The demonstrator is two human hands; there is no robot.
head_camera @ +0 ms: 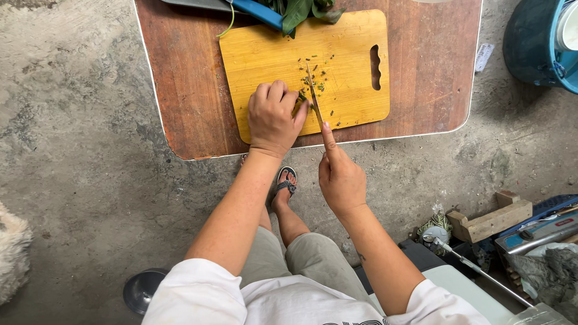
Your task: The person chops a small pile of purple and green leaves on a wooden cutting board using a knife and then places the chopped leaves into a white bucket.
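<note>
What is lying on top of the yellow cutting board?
On the cutting board lie small chopped green bits, the knife and green leaves at its far edge. The left hand covers whatever it pins down.

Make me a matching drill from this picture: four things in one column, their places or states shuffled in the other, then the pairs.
1. left hand
2. right hand
3. whole green leaves
4. cutting board

a. piled at the board's far edge
b. grips the knife
c. lies on the brown table
d. pressed down on the greens being cut

Pairs: 1-d, 2-b, 3-a, 4-c
</note>
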